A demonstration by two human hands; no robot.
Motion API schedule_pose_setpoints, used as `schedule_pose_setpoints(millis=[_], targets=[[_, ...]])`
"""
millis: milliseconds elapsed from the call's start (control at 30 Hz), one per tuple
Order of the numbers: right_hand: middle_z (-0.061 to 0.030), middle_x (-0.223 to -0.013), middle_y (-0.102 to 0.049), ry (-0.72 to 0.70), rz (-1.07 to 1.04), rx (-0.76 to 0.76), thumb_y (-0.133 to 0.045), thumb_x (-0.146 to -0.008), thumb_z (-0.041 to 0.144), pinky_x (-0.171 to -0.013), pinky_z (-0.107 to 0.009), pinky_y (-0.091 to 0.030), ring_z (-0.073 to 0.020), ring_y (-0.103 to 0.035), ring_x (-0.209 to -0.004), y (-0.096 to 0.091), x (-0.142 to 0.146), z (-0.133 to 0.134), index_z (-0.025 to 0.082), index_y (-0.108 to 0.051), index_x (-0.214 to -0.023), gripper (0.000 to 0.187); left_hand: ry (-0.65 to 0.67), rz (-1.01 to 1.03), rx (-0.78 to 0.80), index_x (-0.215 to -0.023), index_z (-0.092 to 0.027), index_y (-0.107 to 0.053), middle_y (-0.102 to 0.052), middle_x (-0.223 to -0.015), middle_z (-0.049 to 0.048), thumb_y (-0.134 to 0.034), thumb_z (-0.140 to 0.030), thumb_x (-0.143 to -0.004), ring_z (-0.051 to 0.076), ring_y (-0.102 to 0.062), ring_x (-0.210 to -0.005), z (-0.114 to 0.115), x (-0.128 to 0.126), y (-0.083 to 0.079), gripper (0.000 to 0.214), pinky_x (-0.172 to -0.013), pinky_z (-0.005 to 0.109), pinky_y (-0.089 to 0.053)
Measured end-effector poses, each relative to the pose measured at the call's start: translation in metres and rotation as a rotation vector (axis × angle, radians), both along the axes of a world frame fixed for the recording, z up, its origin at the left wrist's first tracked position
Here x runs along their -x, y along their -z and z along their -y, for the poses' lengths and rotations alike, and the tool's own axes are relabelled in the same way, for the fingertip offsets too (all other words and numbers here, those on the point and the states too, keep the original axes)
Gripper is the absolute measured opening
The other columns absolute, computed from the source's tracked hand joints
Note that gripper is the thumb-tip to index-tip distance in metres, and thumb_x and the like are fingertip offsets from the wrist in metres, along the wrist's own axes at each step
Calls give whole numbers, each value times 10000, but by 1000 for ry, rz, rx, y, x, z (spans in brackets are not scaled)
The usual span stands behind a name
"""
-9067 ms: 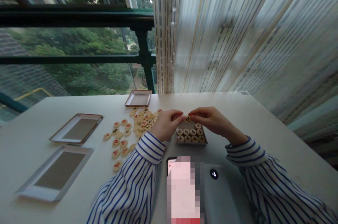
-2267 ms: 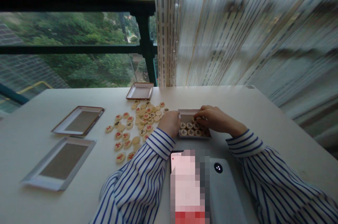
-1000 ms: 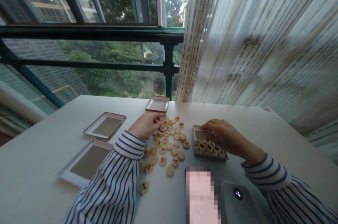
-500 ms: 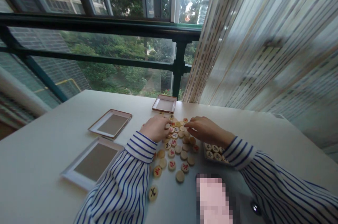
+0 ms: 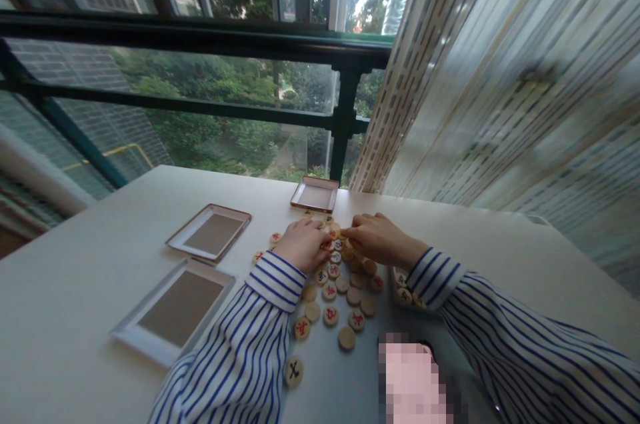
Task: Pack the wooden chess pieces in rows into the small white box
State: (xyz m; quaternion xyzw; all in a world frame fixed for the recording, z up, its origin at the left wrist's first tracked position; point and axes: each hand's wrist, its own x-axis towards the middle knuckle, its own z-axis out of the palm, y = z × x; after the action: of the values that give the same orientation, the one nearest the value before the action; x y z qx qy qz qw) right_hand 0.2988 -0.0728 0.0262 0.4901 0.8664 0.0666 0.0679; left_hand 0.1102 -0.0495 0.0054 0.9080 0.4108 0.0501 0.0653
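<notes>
Round wooden Chinese chess pieces (image 5: 330, 316) lie in a loose spread on the table, some with red or black characters up, others blank side up. My left hand (image 5: 304, 244) is at the far left of the spread, its fingers curled down onto a piece with a red character. Opposite it, my right hand (image 5: 383, 239) has its thumb and fingers drawn together on a piece at the spread's far end; the fingers partly hide it. Under my right wrist, a clear box (image 5: 420, 304) holds pieces with black characters, partly covered by the sleeve.
A shallow box lid (image 5: 207, 232) and a larger tray (image 5: 173, 309) lie to the left on the white table (image 5: 75, 277). Another shallow box (image 5: 315, 193) stands at the far edge. A phone (image 5: 415, 377) lies near the front. Window railing and a curtain (image 5: 450, 111) border the table.
My right hand has moved a little left and its fingers have closed onto the pieces. My left hand has shifted slightly right, and the view has tilted a little.
</notes>
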Motion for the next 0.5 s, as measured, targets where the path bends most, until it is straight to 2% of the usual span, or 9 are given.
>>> schedule_pose_setpoints(millis=[133,300,500], targets=[[-82,-916,-602,-1,0,-11,-385,-890,271,-674,-305,-345,-195,-559,-831,5,-3,-3,242,-624,-986,259,-25,-31,11,-923,-270,-673,-580,-1116,64,-587,-364,-733,265,-484,-1064,2,0,-3,228,-906,402,-388],[-75,-911,-597,-9,1,-17,-397,-883,272,-667,-312,-333,-203,-554,-846,9,-7,-7,247,-623,-962,241,-51,-92,-12,-944,-281,-664,-583,-1126,54,-555,-359,-755,264,-490,-1077,2,1,-6,231,-910,407,-385],[-73,-887,-600,-12,-10,-19,-395,-879,267,-648,-308,-318,-197,-553,-820,11,-8,-8,232,-631,-912,241,-51,-102,-32,-905,-270,-665,-597,-1102,51,-608,-339,-709,265,-512,-1051,1,3,-4,216,-880,400,-402]])
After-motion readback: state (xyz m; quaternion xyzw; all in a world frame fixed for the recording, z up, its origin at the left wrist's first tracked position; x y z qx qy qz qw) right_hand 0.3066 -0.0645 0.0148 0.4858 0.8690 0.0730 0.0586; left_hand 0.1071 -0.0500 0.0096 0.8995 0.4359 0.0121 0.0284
